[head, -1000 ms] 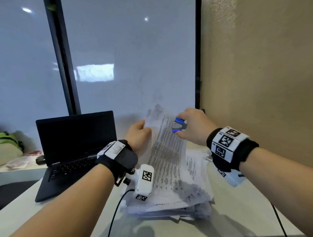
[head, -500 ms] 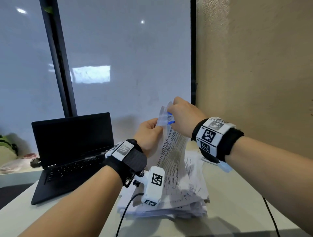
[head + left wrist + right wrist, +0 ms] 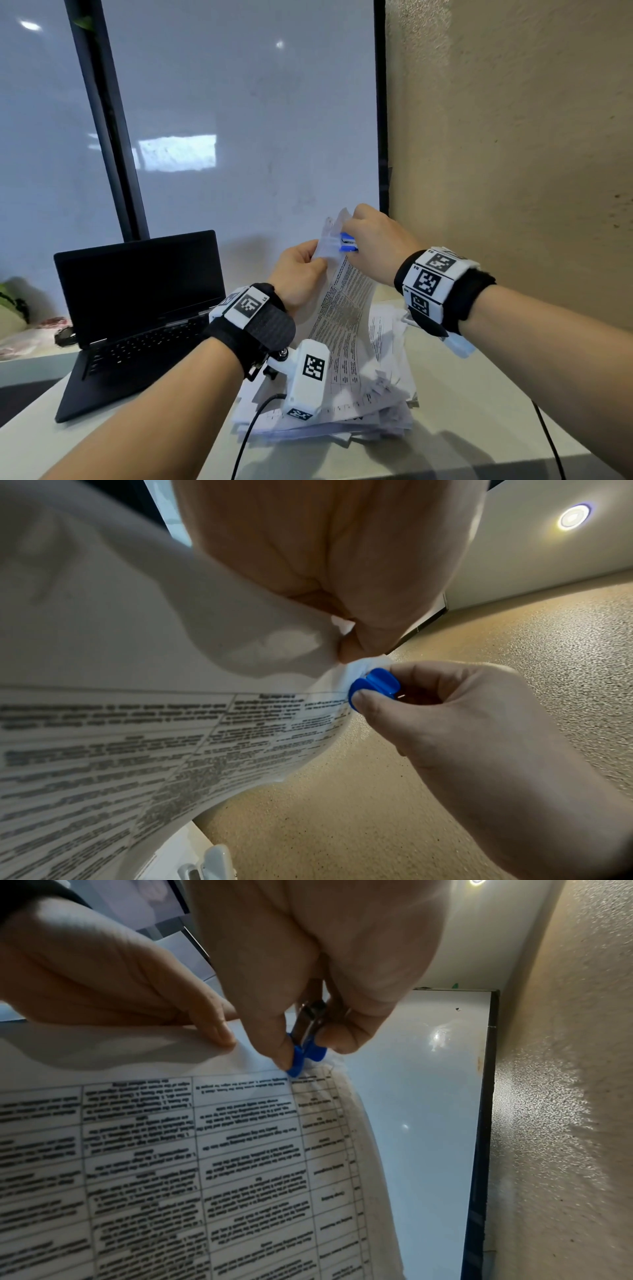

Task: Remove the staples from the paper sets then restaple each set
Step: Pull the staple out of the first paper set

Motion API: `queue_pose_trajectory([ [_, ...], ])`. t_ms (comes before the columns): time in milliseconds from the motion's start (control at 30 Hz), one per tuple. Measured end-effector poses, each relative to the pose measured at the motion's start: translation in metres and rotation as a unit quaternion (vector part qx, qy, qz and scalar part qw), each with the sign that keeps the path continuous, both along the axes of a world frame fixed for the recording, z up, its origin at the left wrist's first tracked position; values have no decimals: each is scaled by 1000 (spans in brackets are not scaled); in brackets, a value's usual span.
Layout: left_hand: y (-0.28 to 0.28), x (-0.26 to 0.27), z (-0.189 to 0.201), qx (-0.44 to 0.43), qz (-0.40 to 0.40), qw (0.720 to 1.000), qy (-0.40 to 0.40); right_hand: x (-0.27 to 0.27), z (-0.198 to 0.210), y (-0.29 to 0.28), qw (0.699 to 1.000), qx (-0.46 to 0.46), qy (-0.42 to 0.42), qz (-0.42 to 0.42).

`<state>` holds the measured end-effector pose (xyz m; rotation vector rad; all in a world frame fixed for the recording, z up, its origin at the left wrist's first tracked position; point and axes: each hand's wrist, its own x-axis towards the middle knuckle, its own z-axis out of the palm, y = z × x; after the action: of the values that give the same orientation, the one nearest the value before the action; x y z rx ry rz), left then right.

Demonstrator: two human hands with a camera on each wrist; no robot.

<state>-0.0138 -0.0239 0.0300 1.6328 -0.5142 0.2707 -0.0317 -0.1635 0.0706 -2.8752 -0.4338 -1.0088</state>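
A printed paper set (image 3: 344, 308) (image 3: 137, 737) (image 3: 192, 1150) is lifted upright above the pile. My left hand (image 3: 301, 270) (image 3: 130, 988) pinches its top edge beside the corner. My right hand (image 3: 373, 246) (image 3: 455, 715) squeezes a blue staple remover (image 3: 347, 242) (image 3: 375, 684) (image 3: 306, 1053) pressed onto the set's top corner. The staple itself is hidden under the remover's blue grips.
A thick pile of loose paper sets (image 3: 342, 404) lies on the white table (image 3: 479, 428). An open black laptop (image 3: 137, 308) stands to the left. A glass panel (image 3: 239, 120) rises behind, a beige wall (image 3: 513, 154) on the right. Cables run off the table's front.
Both hands have lifted the paper set higher and nearer. The remover has moved from the sheet's right edge up onto its top corner.
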Motion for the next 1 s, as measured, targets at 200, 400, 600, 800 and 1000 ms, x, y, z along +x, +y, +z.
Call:
queue_pose_trajectory([
  [200, -4, 7, -3, 11, -4, 1000, 0, 0, -1, -1, 1000, 6, -5, 1],
  [400, -5, 9, -5, 26, 13, 999, -18, 2, -3, -4, 1000, -6, -4, -2],
  [600, -3, 7, -1, 20, 15, 1000, -3, 4, -3, -8, 1000, 13, 17, 3],
  [800, 4, 7, 0, -27, -6, 999, 21, 9, -10, -12, 917, 363, 154, 58],
  [1000, 15, 9, -1, -14, 10, 999, 39, 5, -26, -20, 913, 365, 172, 54],
])
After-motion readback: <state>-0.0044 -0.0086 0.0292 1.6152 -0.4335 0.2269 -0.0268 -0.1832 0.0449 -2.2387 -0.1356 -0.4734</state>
